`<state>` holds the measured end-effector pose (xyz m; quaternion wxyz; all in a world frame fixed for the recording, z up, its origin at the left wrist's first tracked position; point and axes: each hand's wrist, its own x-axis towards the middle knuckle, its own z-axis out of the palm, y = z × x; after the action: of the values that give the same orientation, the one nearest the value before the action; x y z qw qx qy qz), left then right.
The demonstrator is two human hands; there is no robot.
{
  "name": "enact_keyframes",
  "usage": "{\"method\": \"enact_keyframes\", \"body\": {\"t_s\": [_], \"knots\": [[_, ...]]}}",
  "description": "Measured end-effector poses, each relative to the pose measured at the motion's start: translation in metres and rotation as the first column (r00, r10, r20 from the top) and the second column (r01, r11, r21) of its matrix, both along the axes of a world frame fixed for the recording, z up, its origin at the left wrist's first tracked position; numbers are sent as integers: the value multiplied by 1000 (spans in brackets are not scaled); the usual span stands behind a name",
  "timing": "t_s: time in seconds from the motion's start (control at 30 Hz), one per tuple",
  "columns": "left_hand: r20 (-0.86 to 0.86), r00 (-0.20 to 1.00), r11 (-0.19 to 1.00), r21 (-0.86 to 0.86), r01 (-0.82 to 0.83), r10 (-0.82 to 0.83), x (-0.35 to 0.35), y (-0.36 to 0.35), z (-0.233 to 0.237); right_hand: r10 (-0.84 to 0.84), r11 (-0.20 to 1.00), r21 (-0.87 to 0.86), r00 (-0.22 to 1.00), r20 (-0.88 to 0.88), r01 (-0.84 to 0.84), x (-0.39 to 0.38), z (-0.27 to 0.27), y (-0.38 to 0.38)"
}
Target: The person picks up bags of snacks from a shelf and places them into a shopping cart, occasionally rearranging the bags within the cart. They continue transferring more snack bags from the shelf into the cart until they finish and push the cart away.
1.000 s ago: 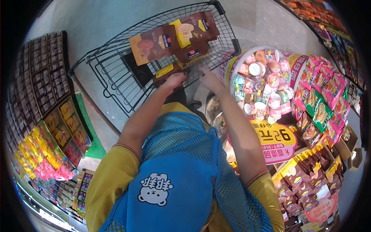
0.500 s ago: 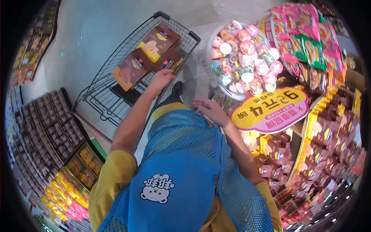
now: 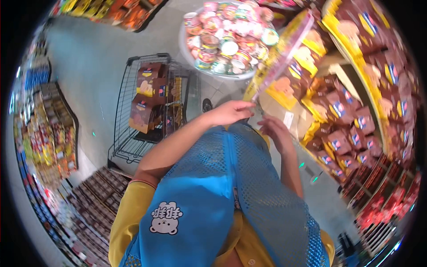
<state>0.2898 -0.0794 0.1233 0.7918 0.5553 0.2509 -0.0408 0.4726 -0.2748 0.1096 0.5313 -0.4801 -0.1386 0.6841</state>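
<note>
My left hand point(image 3: 230, 113) reaches across in front of me, palm down with fingers stretched out. Its fingertips are right at the lower end of a yellow and pink price sign point(image 3: 281, 53), seen almost edge-on. Beside it, my right hand point(image 3: 278, 130) hangs with its fingers apart and curved, holding nothing, close to a display of brown and yellow packages point(image 3: 340, 113). A black wire shopping cart point(image 3: 119, 104) stands to the left, with several brown packages point(image 3: 144, 107) in it.
A round tub point(image 3: 184, 44) heaped with small cups stands ahead of me. Stepped shelves point(image 3: 376, 71) of brown packages rise on the right. Stacked goods point(image 3: 95, 196) line the lower left, and a shelf of orange and yellow packs point(image 3: 120, 13) is at the far end.
My view has turned right, toward the brown package display. My left hand has left the packages in the cart and moved across to the sign's end. The sign now appears edge-on.
</note>
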Motion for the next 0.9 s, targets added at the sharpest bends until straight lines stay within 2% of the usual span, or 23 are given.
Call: {"method": "enact_keyframes", "body": {"t_s": [0.07,0.13,0.17,0.2,0.27,0.3,0.37,0.4,0.47,0.5,0.6,0.67,0.73,0.77,0.87,0.9], "knots": [[-32,996,995,52,82,-81,36,-19,-8,-377,913,-161,926,24,376,22,-41,-30],[-128,980,979,111,168,-154,76,-28,-9,-551,770,-212,795,255,602,37,-49,-46],[-144,981,970,187,158,-132,95,-33,-9,-606,736,-153,743,285,659,49,-71,-59],[-55,994,976,192,107,-98,110,-39,-37,-634,714,-108,704,319,692,59,-76,-66],[-209,966,968,169,186,-149,153,-43,-24,-655,651,-49,593,468,758,75,-67,-69],[-220,962,964,170,203,-164,169,-49,-24,-667,639,-54,588,459,767,84,-69,-73],[-150,987,975,201,90,-60,198,-62,-24,-749,533,76,428,505,842,103,-73,-81],[-154,985,973,203,107,-76,211,-65,-23,-757,519,74,418,502,851,111,-70,-82],[-233,969,961,238,138,-82,235,-71,-22,-815,401,84,313,487,912,125,-66,-81],[-179,983,965,244,93,-49,244,-77,-29,-816,401,101,305,491,910,134,-71,-85],[-248,963,957,237,166,-105,274,-87,-26,-819,340,134,222,530,931,155,-88,-90],[-221,969,959,233,159,-107,292,-92,-42,-840,308,114,214,499,945,161,-75,-89],[-161,963,932,262,252,-216,308,-94,-38,-849,277,95,198,490,956,172,-78,-88],[-150,964,916,307,257,-220,314,-96,-35,-851,277,100,195,488,956,174,-79,-87],[-106,957,925,248,287,-269,316,-100,29,-886,250,116,179,429,961,173,-85,-80],[-108,954,919,260,297,-278,315,-99,28,-895,251,130,179,409,959,172,-89,-81]]}}
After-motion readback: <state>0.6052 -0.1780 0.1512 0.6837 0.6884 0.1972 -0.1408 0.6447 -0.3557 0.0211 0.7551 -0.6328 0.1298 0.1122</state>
